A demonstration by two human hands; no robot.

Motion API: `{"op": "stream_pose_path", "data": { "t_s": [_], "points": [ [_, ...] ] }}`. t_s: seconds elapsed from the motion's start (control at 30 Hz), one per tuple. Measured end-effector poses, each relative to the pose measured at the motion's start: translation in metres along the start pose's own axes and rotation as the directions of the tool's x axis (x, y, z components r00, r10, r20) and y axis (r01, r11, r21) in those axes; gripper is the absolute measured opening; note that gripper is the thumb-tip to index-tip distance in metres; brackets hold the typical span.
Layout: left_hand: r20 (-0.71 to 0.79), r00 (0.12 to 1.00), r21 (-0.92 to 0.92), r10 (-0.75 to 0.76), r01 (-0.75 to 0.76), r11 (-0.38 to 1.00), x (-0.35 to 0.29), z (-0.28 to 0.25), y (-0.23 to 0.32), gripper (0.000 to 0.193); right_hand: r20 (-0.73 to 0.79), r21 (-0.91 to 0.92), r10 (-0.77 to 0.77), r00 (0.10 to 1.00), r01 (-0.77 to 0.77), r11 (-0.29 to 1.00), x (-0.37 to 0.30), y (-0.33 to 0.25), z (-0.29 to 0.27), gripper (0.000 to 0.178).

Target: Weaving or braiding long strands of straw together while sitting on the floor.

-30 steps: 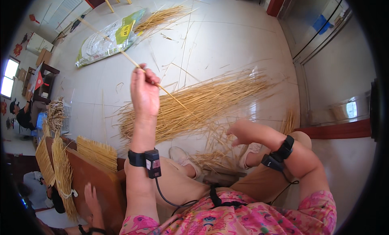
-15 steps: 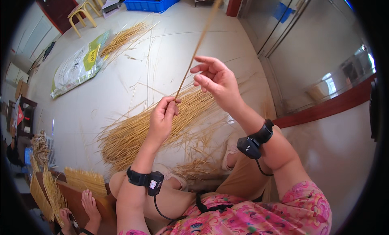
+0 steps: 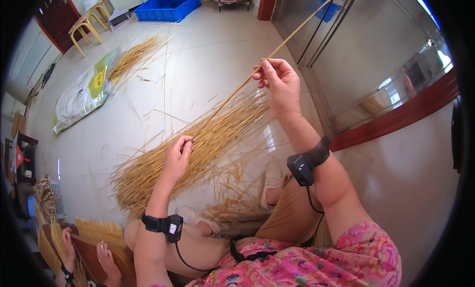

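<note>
My right hand (image 3: 279,87), raised at the right, pinches a long thin straw stalk (image 3: 304,24) between thumb and fingers. The stalk slants from the upper right down toward my left hand (image 3: 178,158). My left fingers are closed near its lower end, which is hard to tell from the straw behind. Below both hands a large bundle of yellow straw stalks (image 3: 148,180) lies across the floor. Short broken straw bits (image 3: 230,188) are scattered between the bundle and my shoes.
A white and green plastic sack (image 3: 81,96) lies at the left, beside a smaller straw bunch (image 3: 136,54). A blue tub (image 3: 166,12) and wooden stools (image 3: 86,27) stand at the back. At the lower left, another person's hands (image 3: 106,260) rest by a brown board (image 3: 81,250).
My right hand has closed on the stalk, where before its fingers were apart beside it. The stalk now leans further right. My left hand has moved down and left.
</note>
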State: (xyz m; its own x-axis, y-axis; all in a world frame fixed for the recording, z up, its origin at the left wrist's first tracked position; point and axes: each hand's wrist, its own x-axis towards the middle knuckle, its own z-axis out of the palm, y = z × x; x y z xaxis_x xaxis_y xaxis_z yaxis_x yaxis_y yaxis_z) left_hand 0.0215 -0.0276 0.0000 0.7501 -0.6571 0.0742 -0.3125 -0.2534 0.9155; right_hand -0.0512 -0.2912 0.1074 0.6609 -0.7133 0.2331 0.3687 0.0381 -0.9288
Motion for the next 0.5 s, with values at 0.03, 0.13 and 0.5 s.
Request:
{"op": "stream_pose_path", "data": {
  "t_s": [0.03, 0.13, 0.5],
  "points": [
    [0.001, 1.0, -0.042, -0.007, 0.007, 0.999, 0.003, 0.005, 0.006, 0.014, 0.002, -0.004, 0.005, 1.0, -0.005, 1.0, 0.0, 0.0, -0.003, 0.012],
    [-0.025, 0.999, -0.029, -0.025, 0.024, 0.999, 0.003, 0.005, 0.021, 0.014, -0.041, -0.191, 0.049, 0.998, -0.056, 0.98, -0.005, -0.001, 0.001, 0.014],
    [-0.11, 0.989, -0.117, -0.099, 0.086, 0.989, 0.007, -0.005, 0.014, 0.016, 0.736, -0.587, 0.257, 0.627, 0.399, 0.705, -0.071, 0.034, 0.02, 0.01]
  ]
}}
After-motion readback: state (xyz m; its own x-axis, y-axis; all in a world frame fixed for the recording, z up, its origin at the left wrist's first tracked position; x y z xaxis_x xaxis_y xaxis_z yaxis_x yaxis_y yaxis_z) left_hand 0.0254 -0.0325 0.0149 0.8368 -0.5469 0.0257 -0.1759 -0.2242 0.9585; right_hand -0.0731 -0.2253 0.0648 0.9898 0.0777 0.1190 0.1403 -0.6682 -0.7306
